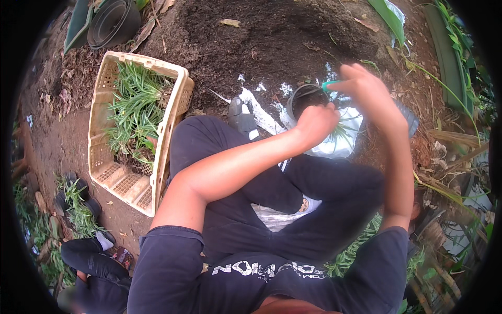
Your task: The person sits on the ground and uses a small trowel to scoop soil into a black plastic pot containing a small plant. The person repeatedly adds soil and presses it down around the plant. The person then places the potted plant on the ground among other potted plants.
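Note:
A small black plant pot (294, 107) with dark soil in it stands in front of my crossed legs. My left hand (318, 124) is closed at the pot's near rim, gripping a small spider plant whose thin green leaves (341, 130) stick out below the fingers. Beyond the pot on the right, my right hand (363, 90) is closed and slightly blurred. It grips a teal object (328, 86), perhaps a tool handle, that reaches to the pot's rim; the rest of this object is hidden.
Left of my knee, a cream plastic crate (183, 83) lies tilted with spider plants (137, 99) in it. Loose dark soil (219, 47) spreads ahead, over a white sheet (264, 112). Black pots (116, 23) lie at the far left. Another person (99, 267) sits at the lower left.

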Motion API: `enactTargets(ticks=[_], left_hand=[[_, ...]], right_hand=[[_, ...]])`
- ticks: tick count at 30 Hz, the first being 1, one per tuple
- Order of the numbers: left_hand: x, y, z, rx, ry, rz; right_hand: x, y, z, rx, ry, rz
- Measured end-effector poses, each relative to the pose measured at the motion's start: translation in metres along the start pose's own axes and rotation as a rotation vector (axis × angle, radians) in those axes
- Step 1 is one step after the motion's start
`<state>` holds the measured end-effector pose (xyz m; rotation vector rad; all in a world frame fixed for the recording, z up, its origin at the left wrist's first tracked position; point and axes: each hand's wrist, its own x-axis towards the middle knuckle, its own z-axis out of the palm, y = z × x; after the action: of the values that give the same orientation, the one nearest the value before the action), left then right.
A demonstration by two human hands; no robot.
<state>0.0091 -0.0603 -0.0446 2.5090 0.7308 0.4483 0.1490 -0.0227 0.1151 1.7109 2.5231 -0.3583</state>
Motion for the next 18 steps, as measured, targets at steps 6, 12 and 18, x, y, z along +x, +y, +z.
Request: enactTargets(ticks=[6, 12, 18], left_hand=[[0.0, 0.001, -0.001, 0.007, -0.013, -0.011], [0.001, 0.0, 0.002, -0.01, -0.01, -0.021], [0.002, -0.001, -0.004, -0.018, -0.025, -0.018]], right_hand=[[-0.001, -0.004, 0.006, 0.044, 0.023, -0.109], [-0.009, -0.01, -0.007, -0.004, -0.036, -0.001], [-0.025, 0.007, -0.008, 0.118, 0.033, 0.166]])
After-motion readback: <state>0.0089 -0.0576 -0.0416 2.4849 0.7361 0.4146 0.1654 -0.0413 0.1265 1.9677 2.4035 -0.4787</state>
